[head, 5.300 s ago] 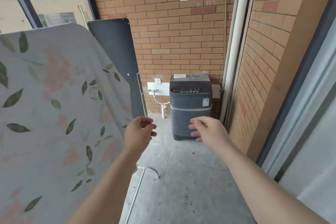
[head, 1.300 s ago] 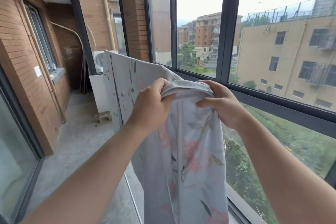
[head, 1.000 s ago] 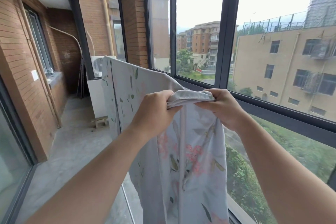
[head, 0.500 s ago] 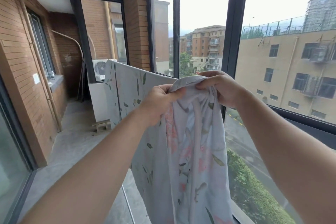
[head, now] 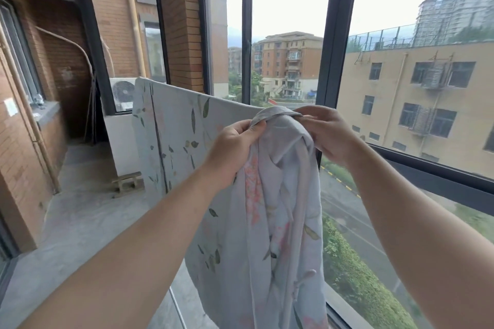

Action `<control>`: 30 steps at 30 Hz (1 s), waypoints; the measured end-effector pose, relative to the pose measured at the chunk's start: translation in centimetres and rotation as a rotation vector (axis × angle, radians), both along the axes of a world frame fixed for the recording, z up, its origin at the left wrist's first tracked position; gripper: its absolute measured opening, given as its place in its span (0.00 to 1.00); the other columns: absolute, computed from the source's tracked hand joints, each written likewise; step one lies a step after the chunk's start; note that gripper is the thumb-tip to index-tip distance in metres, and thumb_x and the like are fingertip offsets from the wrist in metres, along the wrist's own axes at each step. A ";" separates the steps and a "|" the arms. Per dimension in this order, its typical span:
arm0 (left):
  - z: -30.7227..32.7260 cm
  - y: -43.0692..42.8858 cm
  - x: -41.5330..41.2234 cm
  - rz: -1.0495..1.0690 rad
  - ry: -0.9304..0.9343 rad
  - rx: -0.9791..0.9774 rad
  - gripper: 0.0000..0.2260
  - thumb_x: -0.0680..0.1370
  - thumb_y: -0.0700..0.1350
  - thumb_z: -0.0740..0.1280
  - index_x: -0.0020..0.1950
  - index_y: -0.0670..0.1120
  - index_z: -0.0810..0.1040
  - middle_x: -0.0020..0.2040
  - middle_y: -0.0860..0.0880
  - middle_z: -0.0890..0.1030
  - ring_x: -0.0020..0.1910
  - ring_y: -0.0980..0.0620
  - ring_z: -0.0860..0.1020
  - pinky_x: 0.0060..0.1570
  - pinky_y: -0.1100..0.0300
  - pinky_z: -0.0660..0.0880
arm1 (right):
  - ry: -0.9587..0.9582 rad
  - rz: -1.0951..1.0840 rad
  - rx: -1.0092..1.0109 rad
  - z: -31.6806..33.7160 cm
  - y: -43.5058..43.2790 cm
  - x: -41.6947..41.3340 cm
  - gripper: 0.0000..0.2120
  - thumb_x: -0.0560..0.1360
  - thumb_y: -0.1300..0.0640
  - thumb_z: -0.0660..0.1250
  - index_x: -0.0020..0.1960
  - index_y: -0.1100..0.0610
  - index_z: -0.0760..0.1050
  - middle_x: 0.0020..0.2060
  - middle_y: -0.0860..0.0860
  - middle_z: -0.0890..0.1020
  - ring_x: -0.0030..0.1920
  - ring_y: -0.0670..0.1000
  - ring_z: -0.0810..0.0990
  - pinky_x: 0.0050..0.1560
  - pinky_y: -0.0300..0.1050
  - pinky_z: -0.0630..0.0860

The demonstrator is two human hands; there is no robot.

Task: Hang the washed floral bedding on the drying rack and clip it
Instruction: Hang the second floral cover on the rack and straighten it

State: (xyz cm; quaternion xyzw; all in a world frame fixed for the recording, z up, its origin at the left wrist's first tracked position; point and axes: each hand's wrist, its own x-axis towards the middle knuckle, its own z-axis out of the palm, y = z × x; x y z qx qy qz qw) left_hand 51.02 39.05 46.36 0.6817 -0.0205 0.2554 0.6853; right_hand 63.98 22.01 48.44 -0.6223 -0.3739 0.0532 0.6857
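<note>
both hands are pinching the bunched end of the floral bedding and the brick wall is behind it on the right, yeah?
Not quite. Both the left hand and right hand do pinch the floral bedding, but the head view shows the brick wall on the left; windows are on the right.

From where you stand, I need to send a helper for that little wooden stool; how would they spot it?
Look at the white wall under the far window, where the hung floral bedding ends. The stool sits on the concrete floor at its foot. It is the only low, pale wooden thing on that floor.
</note>
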 end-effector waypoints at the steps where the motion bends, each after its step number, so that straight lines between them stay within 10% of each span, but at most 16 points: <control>1: 0.0 0.0 0.1 0.006 -0.023 -0.024 0.08 0.79 0.49 0.69 0.47 0.50 0.87 0.51 0.45 0.86 0.54 0.44 0.83 0.62 0.47 0.76 | -0.027 0.000 -0.009 -0.2 0.1 0.1 0.05 0.76 0.63 0.71 0.47 0.56 0.85 0.43 0.58 0.85 0.42 0.55 0.81 0.45 0.48 0.76; 6: 2.2 0.3 1.0 -0.012 -0.070 -0.215 0.09 0.81 0.44 0.67 0.55 0.41 0.84 0.52 0.42 0.85 0.52 0.44 0.83 0.60 0.49 0.77 | 0.067 0.101 0.132 1.7 1.9 0.9 0.05 0.78 0.61 0.69 0.50 0.60 0.83 0.39 0.55 0.85 0.37 0.52 0.82 0.39 0.44 0.79; 12: 4.4 2.5 3.8 -0.011 0.010 -0.336 0.17 0.79 0.52 0.68 0.62 0.42 0.82 0.59 0.42 0.84 0.59 0.43 0.82 0.65 0.47 0.75 | 0.240 0.243 0.125 5.2 6.3 2.5 0.17 0.75 0.59 0.71 0.60 0.66 0.78 0.50 0.61 0.81 0.48 0.57 0.80 0.54 0.54 0.77; 15: 3.4 3.5 5.0 0.123 0.040 -0.318 0.16 0.79 0.52 0.68 0.60 0.43 0.84 0.57 0.42 0.85 0.58 0.44 0.83 0.67 0.46 0.74 | 0.311 0.245 -0.031 4.8 7.6 3.3 0.05 0.71 0.60 0.67 0.40 0.62 0.78 0.33 0.55 0.78 0.34 0.54 0.78 0.39 0.46 0.76; 19: 1.7 4.6 5.8 0.296 0.039 -0.253 0.15 0.76 0.48 0.69 0.58 0.42 0.83 0.53 0.42 0.85 0.56 0.43 0.83 0.61 0.50 0.76 | 0.386 0.325 -0.115 2.5 8.7 5.2 0.24 0.76 0.63 0.58 0.22 0.55 0.71 0.22 0.51 0.70 0.23 0.49 0.70 0.31 0.43 0.66; 23: 2.3 5.6 6.2 0.485 0.039 -0.086 0.10 0.68 0.46 0.69 0.48 0.46 0.82 0.46 0.43 0.85 0.46 0.46 0.81 0.50 0.51 0.77 | 0.433 0.487 -0.096 2.4 10.6 6.1 0.21 0.77 0.61 0.58 0.27 0.59 0.77 0.26 0.53 0.76 0.28 0.50 0.76 0.32 0.38 0.74; 27: 3.6 6.5 6.9 0.502 0.002 0.027 0.11 0.71 0.52 0.73 0.48 0.48 0.82 0.48 0.45 0.85 0.46 0.50 0.82 0.52 0.51 0.78 | 0.409 0.608 -0.101 3.5 12.8 6.5 0.16 0.78 0.56 0.64 0.59 0.65 0.80 0.49 0.59 0.83 0.48 0.55 0.82 0.56 0.48 0.79; 30: 4.4 7.5 7.6 0.525 0.028 -0.002 0.13 0.77 0.53 0.71 0.51 0.43 0.83 0.48 0.45 0.86 0.48 0.47 0.84 0.53 0.51 0.79 | 0.374 0.545 -0.127 4.6 14.4 6.5 0.16 0.74 0.56 0.69 0.58 0.64 0.80 0.47 0.58 0.83 0.46 0.55 0.82 0.50 0.46 0.81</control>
